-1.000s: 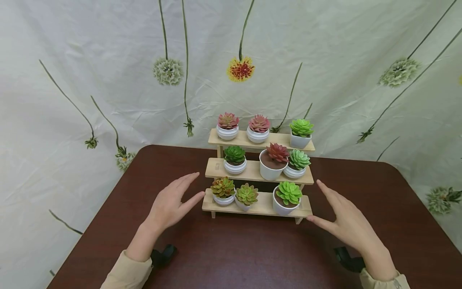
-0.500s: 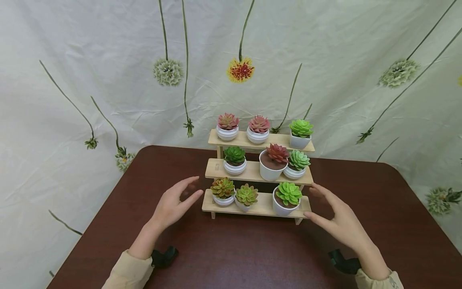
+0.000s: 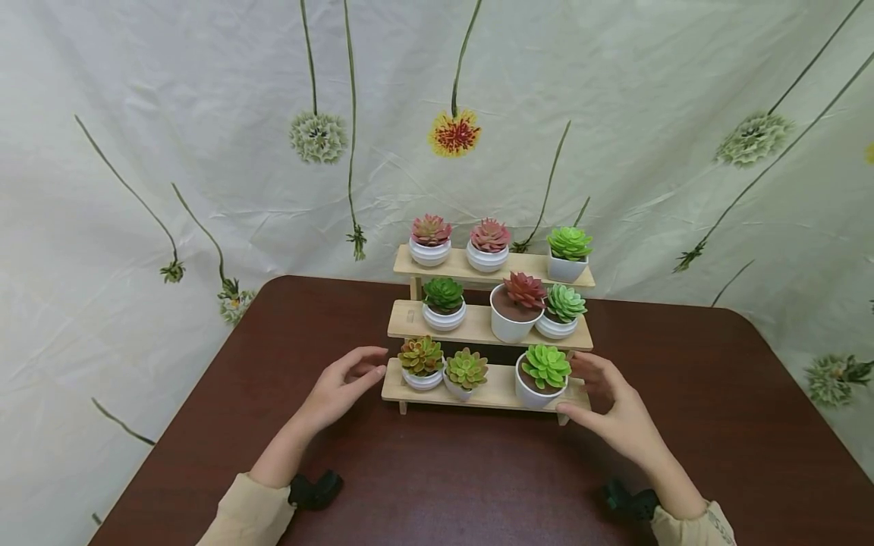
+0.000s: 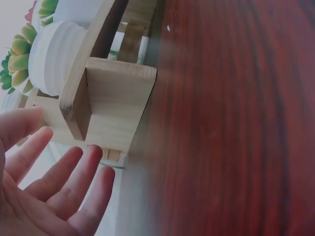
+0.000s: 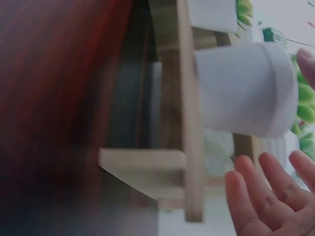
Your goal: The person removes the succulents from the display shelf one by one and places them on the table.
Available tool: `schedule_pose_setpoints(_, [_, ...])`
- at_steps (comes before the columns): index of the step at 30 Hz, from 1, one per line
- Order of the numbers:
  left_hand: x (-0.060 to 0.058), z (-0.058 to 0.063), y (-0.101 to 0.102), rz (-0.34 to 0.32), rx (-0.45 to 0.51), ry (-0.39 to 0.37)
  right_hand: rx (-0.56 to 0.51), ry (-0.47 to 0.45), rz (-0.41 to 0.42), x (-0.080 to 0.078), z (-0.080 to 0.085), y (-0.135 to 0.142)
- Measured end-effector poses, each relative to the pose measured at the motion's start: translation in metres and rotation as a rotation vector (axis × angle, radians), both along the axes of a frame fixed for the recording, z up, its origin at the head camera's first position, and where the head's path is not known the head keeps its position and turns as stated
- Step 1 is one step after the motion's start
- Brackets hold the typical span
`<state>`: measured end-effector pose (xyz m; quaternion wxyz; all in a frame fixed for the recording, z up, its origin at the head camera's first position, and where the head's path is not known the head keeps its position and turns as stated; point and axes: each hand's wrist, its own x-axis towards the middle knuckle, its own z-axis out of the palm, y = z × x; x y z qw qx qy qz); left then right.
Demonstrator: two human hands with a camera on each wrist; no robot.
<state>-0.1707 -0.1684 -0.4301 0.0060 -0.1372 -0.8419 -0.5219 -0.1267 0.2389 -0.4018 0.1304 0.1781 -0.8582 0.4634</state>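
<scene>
A three-tier wooden stand (image 3: 501, 387) holds several potted succulents. My left hand (image 3: 336, 388) is beside the left end of the bottom shelf, fingers loosely bent, holding nothing. In the left wrist view its fingertips are close to the shelf's end; whether they touch it I cannot tell. My right hand (image 3: 617, 415) reaches around the right end of the bottom shelf, thumb in front and fingers behind. Nearest to it is a bright green succulent (image 3: 546, 365) in a white pot (image 5: 241, 91). In the right wrist view the fingers are spread near this pot, without gripping it.
Beside that pot on the bottom shelf are a small yellow-green succulent (image 3: 467, 368) and a reddish-green one (image 3: 421, 355). A red succulent (image 3: 525, 290) stands on the middle shelf. Dark wooden table (image 3: 451, 485) lies below; a flower-printed white cloth (image 3: 205, 121) hangs behind.
My right hand has moved left, from beside the stand to the bright green succulent's pot. My left hand has lowered slightly toward the bottom shelf's end, its fingers bending more. The plants have not moved.
</scene>
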Motion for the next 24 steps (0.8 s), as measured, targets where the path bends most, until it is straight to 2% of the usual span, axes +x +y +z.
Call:
schedule_pose_setpoints(4, [-0.002,-0.003,0.001,-0.031,0.057,-0.038,-0.109,-0.036,0.036,-0.001,-0.007,-0.007])
schedule_pose_setpoints(8, [-0.002,-0.006,0.002,-0.041,0.107,-0.085,-0.190,-0.074,0.034,-0.001,-0.013,-0.014])
schedule_pose_setpoints(16, [-0.004,-0.013,-0.001,-0.069,0.172,-0.171,-0.291,-0.043,-0.010,-0.003,-0.027,-0.025])
schedule_pose_setpoints(20, [-0.006,-0.018,-0.004,-0.103,0.200,-0.188,-0.316,-0.025,-0.004,-0.004,-0.030,-0.029])
schedule_pose_setpoints(24, [-0.008,-0.021,-0.006,-0.118,0.220,-0.205,-0.275,-0.044,-0.029,-0.003,-0.026,-0.033])
